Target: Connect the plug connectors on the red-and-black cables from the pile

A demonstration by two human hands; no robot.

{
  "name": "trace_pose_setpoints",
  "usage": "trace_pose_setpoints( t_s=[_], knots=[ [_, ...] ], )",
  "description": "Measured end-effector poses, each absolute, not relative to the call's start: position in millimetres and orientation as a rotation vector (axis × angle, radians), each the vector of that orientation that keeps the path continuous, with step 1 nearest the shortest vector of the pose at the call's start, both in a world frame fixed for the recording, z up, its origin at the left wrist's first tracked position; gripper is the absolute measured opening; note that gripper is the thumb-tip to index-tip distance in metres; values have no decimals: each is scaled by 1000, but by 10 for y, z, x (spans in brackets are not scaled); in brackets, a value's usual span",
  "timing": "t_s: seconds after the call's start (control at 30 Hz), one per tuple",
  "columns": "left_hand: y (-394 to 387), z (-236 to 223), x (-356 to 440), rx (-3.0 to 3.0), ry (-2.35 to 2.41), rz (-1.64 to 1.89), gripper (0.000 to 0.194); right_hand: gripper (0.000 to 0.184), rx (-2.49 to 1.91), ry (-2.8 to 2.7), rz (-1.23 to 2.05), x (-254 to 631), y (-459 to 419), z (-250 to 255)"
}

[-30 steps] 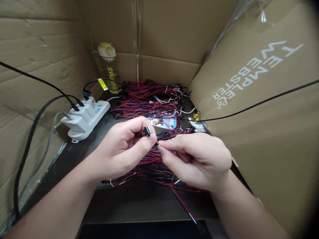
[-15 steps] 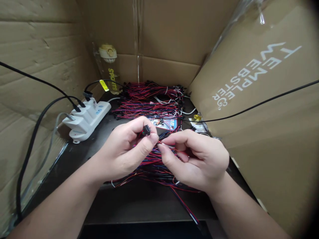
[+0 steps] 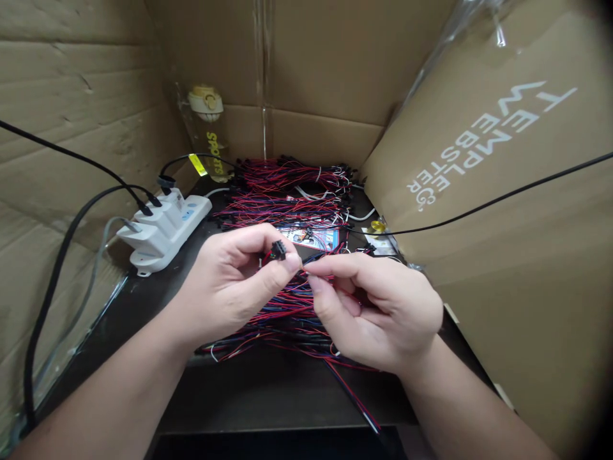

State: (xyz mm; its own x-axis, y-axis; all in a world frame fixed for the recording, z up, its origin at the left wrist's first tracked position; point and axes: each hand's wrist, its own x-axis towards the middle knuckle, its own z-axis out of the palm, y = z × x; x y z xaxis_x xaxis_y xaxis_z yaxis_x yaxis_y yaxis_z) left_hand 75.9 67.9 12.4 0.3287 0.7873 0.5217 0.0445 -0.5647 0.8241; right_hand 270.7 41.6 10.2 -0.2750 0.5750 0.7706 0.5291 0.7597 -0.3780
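Observation:
My left hand (image 3: 230, 287) is closed, pinching a small black connector (image 3: 278, 250) between thumb and fingers. My right hand (image 3: 378, 310) is closed too, with thumb and forefinger pinched on thin wire ends right beside that connector. Both hands hover above a loose pile of red and black wires (image 3: 287, 319) lying on the dark table (image 3: 143, 300). More bundles of red and black wires (image 3: 287, 188) are stacked further back.
A white power strip (image 3: 163, 227) with black cables plugged in sits at the left. A clear sports bottle (image 3: 208, 137) stands at the back. Cardboard walls enclose the space, with a printed carton (image 3: 502, 191) close on the right. A black cable (image 3: 502, 195) crosses it.
My hands have stayed together over the wire pile. The left hand has turned the connector slightly, and the right hand's fingers have shifted on the wire ends.

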Motion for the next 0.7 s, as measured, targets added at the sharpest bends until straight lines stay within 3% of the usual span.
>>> trace_pose_setpoints(
  t_s=[0.7],
  knots=[
    [740,74,669,1898,692,1270,18,4,-826,-1894,206,2712,425,102]
  ],
)
